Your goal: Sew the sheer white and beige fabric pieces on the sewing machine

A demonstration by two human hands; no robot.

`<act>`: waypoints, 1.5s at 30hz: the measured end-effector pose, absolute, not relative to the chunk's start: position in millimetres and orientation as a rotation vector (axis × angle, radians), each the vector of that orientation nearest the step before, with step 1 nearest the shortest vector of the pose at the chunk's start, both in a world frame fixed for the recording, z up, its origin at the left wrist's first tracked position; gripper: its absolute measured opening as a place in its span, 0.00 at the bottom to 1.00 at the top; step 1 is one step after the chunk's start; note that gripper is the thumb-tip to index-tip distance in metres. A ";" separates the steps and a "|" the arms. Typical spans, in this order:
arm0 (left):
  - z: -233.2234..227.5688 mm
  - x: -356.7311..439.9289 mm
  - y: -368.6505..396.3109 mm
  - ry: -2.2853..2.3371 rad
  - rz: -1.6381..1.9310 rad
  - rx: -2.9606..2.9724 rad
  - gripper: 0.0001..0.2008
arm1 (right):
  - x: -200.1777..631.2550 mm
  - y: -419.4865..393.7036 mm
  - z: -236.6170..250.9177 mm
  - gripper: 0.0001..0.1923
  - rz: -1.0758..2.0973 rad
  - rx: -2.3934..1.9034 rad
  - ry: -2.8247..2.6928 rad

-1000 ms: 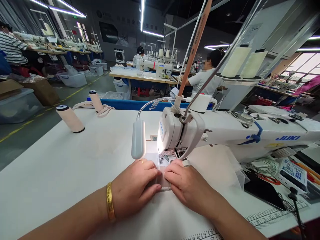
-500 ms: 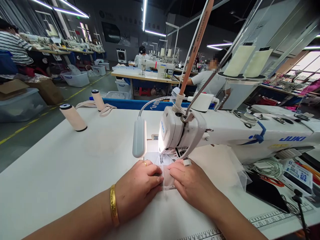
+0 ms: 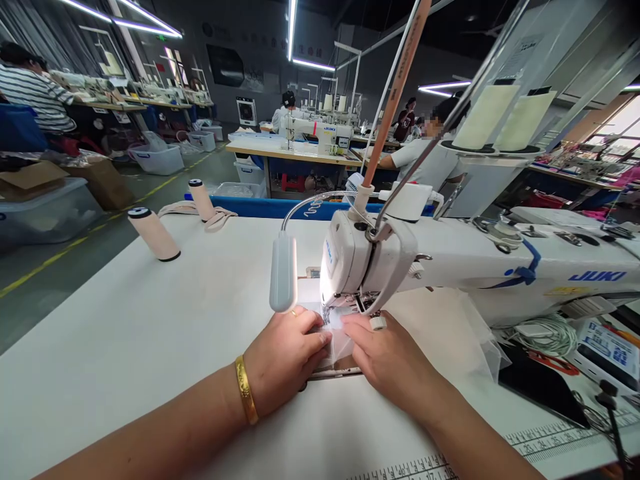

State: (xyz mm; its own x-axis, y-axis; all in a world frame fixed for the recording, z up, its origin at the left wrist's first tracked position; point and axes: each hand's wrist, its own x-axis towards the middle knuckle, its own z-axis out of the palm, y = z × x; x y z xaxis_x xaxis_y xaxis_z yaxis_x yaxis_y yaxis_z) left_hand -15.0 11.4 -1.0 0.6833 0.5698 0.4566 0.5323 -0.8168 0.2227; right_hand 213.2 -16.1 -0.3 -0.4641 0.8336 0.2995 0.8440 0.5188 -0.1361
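Note:
A strip of sheer white fabric [image 3: 342,341] lies under the needle area of a white sewing machine [image 3: 345,260]. My left hand [image 3: 293,350], with a gold bangle at the wrist, is closed on its left edge, thumb and fingers bunched together just before the presser foot [image 3: 327,316]. On the other side my right hand [image 3: 387,353] presses the same fabric with its fingers together, a pale ring-like band [image 3: 378,323] on one finger. The fingertips hide parts of the fabric. A small lamp [image 3: 283,273] shines onto the needle area.
More sheer fabric [image 3: 450,327] spreads under the machine arm. Thread cones [image 3: 154,235] stand at the table's far left. A black phone-like slab [image 3: 543,387], a coiled cable [image 3: 547,337] and a printed ruler [image 3: 540,437] lie at right. Co-workers sit at machines beyond.
Both hands have moved slightly forward toward the presser foot with the fabric. More of the plate edge shows in front of them. The whole view has shifted a little.

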 end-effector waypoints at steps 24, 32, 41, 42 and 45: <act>-4.8 -22.5 2.2 0.755 0.902 2.788 0.18 | 207.3 -22.1 13.0 0.15 0.208 -1.115 -2.563; -6.0 -19.5 9.6 0.904 0.832 2.857 0.15 | 206.5 -21.6 11.0 0.12 0.202 -1.158 -2.515; -2.8 -17.0 20.6 0.969 0.924 2.862 0.21 | 195.9 -14.8 -10.1 0.11 0.003 -1.219 -2.379; -2.6 -16.9 20.7 0.964 0.926 2.856 0.21 | 194.5 -14.0 -12.5 0.12 -0.023 -1.220 -2.364; -2.3 -17.0 21.1 0.965 0.911 2.840 0.21 | 191.7 -12.2 -17.2 0.13 -0.089 -1.212 -2.316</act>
State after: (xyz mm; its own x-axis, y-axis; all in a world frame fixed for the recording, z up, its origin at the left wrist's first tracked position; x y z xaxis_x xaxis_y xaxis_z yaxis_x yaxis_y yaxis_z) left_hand -17.0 21.1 -2.3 0.6416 0.5598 0.5243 0.5558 -0.8104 0.1852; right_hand 191.7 -12.2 -17.2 -0.4644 0.7481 0.4740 0.7824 0.5973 -0.1762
